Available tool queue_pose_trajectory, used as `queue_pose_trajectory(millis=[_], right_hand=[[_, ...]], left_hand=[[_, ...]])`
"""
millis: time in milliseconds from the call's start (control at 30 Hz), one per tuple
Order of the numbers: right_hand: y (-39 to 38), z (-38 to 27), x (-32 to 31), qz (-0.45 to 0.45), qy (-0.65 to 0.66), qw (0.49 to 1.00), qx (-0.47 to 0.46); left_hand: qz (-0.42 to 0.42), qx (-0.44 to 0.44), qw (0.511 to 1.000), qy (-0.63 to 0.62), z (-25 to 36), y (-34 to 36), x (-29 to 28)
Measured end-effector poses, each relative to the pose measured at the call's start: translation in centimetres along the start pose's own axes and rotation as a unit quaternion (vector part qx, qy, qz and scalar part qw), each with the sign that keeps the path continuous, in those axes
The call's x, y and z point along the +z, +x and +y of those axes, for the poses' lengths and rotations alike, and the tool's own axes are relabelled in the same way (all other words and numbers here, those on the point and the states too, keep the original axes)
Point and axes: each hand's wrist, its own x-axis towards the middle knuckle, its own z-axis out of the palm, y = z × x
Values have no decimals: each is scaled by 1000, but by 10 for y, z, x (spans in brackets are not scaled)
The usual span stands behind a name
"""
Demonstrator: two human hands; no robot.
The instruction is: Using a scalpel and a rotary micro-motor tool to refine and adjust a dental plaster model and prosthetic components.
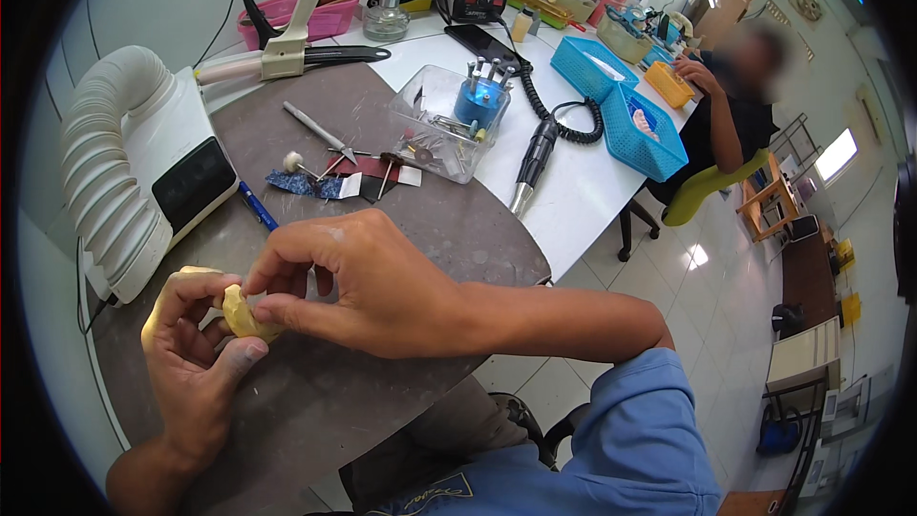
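A small pale-yellow piece, like a dental cast (239, 313), is between my hands at the lower left, above the dark grey work mat (334, 425). My left hand (189, 354) grips it with curled fingers and thumb. My right hand (355, 287) reaches across from the right, its bent fingers and thumb pinching the piece's upper right side. A blue pen (258, 205) lies just beyond my hands. Farther back are a silver instrument (310, 126), small rotary tools with coloured strips (301, 182) and a clear box (435, 143) holding burs and a blue holder.
A white ducted machine (124, 172) stands at the left. A corded handpiece (535, 167), phone (482, 48) and blue baskets (640, 153) occupy the white desk. A pink tray (325, 19) is behind. At the right, another person (726, 124) sits on a green chair (702, 199).
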Motion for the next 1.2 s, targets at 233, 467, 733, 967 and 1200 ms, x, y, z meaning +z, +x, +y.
queue_pose_trajectory(millis=[233, 467, 733, 967, 1200], right_hand=[[0, 1, 0, -13, 8, 999, -31], [0, 0, -3, -28, 24, 999, -15], [0, 3, -1, 12, 35, 999, 9], [-10, 6, 3, 24, -191, 976, -100], [-10, 5, -2, -77, -158, 983, -55]], left_hand=[[-2, 13, 1000, 7, 0, -4, -2], [-24, 8, 1000, 11, 0, -2, -2], [-11, 43, 998, 47, 2, -4, -1], [-29, 218, 881, 420, 26, -7, -6], [-65, 197, 861, 465, 18, -6, -1]])
